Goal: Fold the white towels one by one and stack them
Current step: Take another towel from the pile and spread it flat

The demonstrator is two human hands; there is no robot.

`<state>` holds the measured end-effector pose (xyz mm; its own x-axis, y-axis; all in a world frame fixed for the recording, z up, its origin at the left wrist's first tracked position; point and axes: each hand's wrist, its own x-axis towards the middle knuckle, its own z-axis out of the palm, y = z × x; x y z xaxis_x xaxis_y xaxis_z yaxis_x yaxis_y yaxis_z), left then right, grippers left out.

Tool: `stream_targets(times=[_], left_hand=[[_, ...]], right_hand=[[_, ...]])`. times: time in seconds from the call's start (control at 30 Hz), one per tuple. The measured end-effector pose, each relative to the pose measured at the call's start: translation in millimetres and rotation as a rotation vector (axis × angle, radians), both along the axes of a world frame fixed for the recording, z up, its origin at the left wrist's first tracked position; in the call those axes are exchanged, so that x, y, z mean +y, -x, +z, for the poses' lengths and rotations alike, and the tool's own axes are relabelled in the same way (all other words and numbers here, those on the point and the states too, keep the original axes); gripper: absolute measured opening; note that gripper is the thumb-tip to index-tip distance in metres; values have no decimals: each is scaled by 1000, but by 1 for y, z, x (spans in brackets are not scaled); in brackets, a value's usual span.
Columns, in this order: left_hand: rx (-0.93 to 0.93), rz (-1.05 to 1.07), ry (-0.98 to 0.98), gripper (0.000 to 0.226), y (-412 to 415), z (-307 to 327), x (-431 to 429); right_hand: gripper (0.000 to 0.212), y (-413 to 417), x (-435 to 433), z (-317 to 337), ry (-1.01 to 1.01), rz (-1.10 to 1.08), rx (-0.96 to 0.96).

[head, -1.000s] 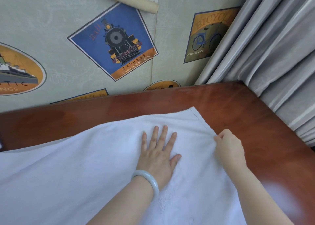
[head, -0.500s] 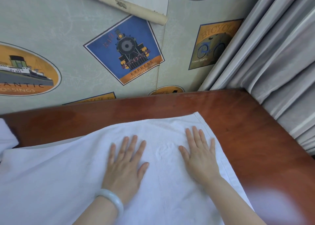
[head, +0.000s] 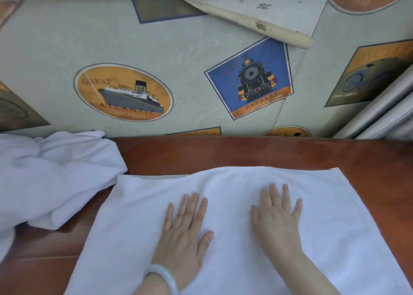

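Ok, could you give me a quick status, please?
Left hand, right hand open, flat on towel. Towel spread on table. Crumpled towels at left, not blocking.

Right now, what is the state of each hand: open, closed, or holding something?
Left hand: open, pressed flat on the spread white cloth towel, holding nothing.
Right hand: open, flat on the same towel, holding nothing.

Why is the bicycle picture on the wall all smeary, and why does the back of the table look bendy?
In the head view, the bicycle poster at the right edge is smeared, probably because the camera was moving. The same view's wide lens bows the far edge of the table. The light is soft, so the left hand and right hand cast only faint shadows on the white towel.
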<state>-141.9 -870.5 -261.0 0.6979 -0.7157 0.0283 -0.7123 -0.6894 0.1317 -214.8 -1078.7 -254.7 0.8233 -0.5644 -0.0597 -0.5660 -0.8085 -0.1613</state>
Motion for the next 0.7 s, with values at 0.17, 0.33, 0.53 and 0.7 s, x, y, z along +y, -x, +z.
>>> stream_targets(times=[0.17, 0.33, 0.53, 0.7], left_hand=[[303, 57, 307, 52, -5, 6, 7], [37, 490, 547, 25, -58, 24, 53], [358, 649, 363, 32, -139, 44, 89], [566, 400, 135, 17, -169, 64, 95]], right_hand=[[58, -58, 61, -8, -97, 134, -9], [68, -61, 63, -22, 20, 121, 50], [68, -62, 65, -17, 52, 137, 159], [70, -61, 65, -17, 59, 154, 162]])
